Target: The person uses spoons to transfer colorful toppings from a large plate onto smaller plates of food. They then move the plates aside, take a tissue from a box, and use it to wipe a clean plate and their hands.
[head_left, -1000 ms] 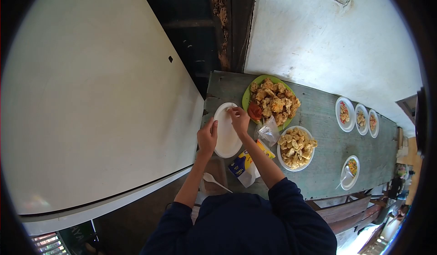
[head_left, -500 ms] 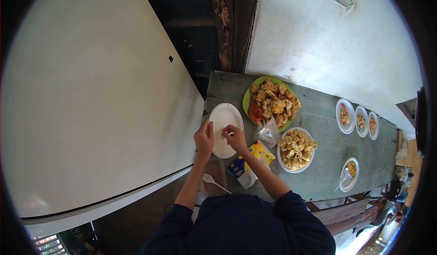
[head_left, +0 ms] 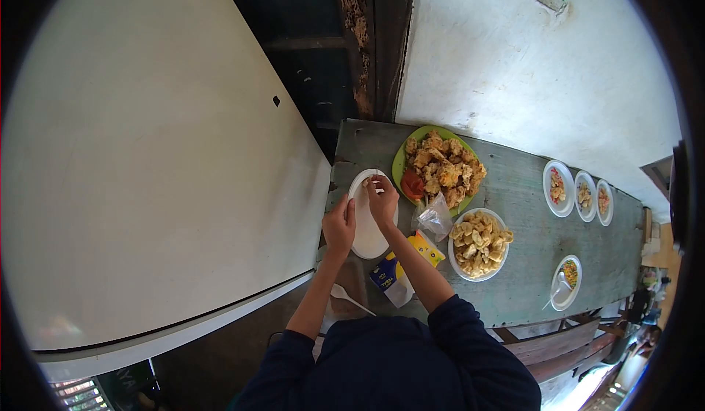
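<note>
My left hand (head_left: 339, 225) grips the left edge of a white oval plate (head_left: 372, 244), its thumb over the rim. My right hand (head_left: 382, 199) is over the upper part of this plate, fingers pinched on a small pale piece that is too small to name. Just right of the plate is a green plate (head_left: 399, 167) heaped with fried food (head_left: 444, 165) and a red sauce. A clear plastic bag (head_left: 435, 218) lies against its lower edge. Below that is a yellow and blue packet (head_left: 426, 249), close to my right forearm.
A white bowl (head_left: 502, 266) of pale crackers stands right of the packet. Farther right, several white plates (head_left: 558, 209) hold small food portions, one with a spoon (head_left: 562, 281). A white spoon (head_left: 352, 299) lies near my body. A large white panel (head_left: 161, 154) rises at left.
My right hand has moved up along the white plate, from its middle to near its top end. My left hand and the plate have shifted slightly right.
</note>
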`<state>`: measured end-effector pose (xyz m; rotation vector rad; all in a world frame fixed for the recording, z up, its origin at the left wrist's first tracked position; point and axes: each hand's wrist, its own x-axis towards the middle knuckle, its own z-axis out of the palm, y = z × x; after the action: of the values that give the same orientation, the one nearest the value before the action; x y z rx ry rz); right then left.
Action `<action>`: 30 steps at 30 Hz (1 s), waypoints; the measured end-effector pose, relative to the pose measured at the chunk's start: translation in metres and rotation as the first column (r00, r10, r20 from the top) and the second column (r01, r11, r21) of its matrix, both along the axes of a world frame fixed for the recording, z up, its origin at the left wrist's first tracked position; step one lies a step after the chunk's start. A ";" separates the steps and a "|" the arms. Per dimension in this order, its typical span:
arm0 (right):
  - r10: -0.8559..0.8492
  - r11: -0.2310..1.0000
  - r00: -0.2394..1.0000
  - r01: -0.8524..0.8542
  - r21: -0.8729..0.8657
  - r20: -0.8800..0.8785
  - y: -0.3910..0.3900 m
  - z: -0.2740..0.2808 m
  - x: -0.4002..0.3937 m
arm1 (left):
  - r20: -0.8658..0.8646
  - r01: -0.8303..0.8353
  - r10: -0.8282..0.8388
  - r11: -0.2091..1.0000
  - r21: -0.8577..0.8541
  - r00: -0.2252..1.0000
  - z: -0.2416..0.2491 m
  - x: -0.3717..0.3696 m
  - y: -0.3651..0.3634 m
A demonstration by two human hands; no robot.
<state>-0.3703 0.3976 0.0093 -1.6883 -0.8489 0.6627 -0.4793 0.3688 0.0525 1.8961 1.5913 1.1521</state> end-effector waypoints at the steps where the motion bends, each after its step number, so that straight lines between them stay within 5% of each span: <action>1: -0.001 1.000 1.000 0.001 0.001 -0.001 0.001 -0.003 -0.001 | 0.004 -0.010 0.010 1.000 0.007 1.000 0.000 0.000 0.000; 4: 0.069 0.997 0.991 -0.070 -0.012 -0.112 -0.003 -0.004 -0.001 | -0.002 -0.013 0.013 0.999 -0.051 1.000 0.003 0.000 0.001; 6: 0.269 0.960 0.928 -0.278 0.002 -0.258 -0.011 0.011 -0.007 | -0.017 -0.011 0.009 0.993 -0.115 1.000 0.004 -0.003 0.001; 13: 0.605 0.789 0.783 -0.614 -0.028 -0.144 -0.039 0.022 -0.009 | 0.063 -0.007 0.013 0.995 -0.100 0.998 0.001 -0.010 0.002; 20: 0.476 0.880 0.879 -0.476 -0.004 0.019 -0.042 0.032 -0.022 | 0.011 -0.009 0.010 0.998 -0.069 1.000 0.006 -0.011 0.005; 25: 0.246 0.936 0.862 -0.330 0.122 0.444 -0.017 0.026 -0.006 | -0.027 0.016 -0.017 0.999 -0.038 0.999 0.006 -0.011 0.006; 30: 0.315 0.943 0.723 -0.310 -0.119 0.615 -0.006 -0.008 0.029 | -0.038 0.025 -0.028 0.997 -0.069 0.999 0.007 -0.011 0.005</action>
<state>-0.3410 0.3914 0.0008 -1.8112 -1.6432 0.3002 -0.4905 0.3737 0.0592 1.9007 1.6004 1.0431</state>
